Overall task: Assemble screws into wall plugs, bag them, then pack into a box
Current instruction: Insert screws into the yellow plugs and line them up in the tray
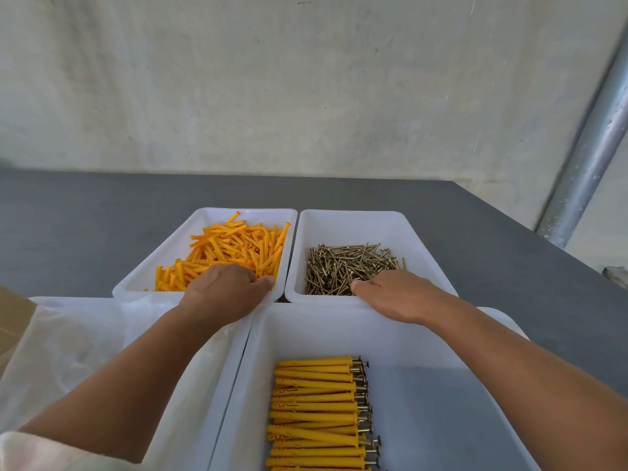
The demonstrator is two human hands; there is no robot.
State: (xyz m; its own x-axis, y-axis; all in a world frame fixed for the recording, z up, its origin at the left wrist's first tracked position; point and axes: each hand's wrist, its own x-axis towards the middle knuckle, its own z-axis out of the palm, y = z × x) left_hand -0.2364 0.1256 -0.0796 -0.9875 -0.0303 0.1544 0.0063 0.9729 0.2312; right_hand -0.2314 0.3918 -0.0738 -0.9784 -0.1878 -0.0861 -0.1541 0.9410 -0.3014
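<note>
Metal pipe [591,158] stands beside table [102,215] bearing screws tray [353,220].

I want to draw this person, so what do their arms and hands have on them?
The left hand and right hand are bare: no gloves, rings or watch show. A pale cloth sleeve ends near the left elbow; the right arm shows no sleeve.

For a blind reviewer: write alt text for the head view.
The left hand reaches into a white tray of orange wall plugs and the right hand into a second tray of screws, on a grey table. A nearer tray holds a neat row of assembled plugs with screws inserted.
</note>
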